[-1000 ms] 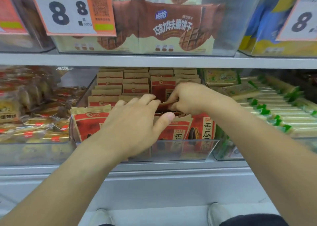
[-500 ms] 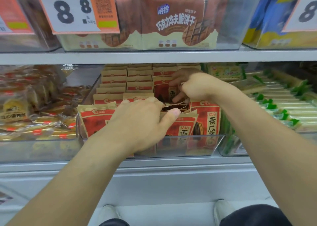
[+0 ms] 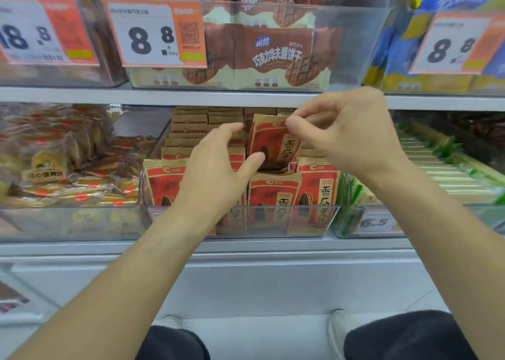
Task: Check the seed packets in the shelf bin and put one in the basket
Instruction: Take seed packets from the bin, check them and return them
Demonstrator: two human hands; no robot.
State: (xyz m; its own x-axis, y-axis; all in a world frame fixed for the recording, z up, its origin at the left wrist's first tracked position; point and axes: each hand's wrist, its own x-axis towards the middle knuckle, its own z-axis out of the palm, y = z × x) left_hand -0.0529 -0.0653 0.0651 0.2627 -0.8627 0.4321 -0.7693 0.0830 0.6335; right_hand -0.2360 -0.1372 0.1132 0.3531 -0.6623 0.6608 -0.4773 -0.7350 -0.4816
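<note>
Packet [image 3: 273, 141] pinched by right hand [image 3: 347, 133], beside left hand [image 3: 218, 168]

Price tag [image 3: 154, 33] reads "8.8"; the seed packet [image 3: 318, 193] shows "香瓜子", brand possibly "洽洽".

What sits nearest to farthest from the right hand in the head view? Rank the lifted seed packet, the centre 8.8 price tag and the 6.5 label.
1. Lifted seed packet: its top corner is pinched in the right hand.
2. 6.5 label: below the hand, on the neighbouring bin's front.
3. Centre 8.8 price tag: upper shelf, far to the left.
</note>
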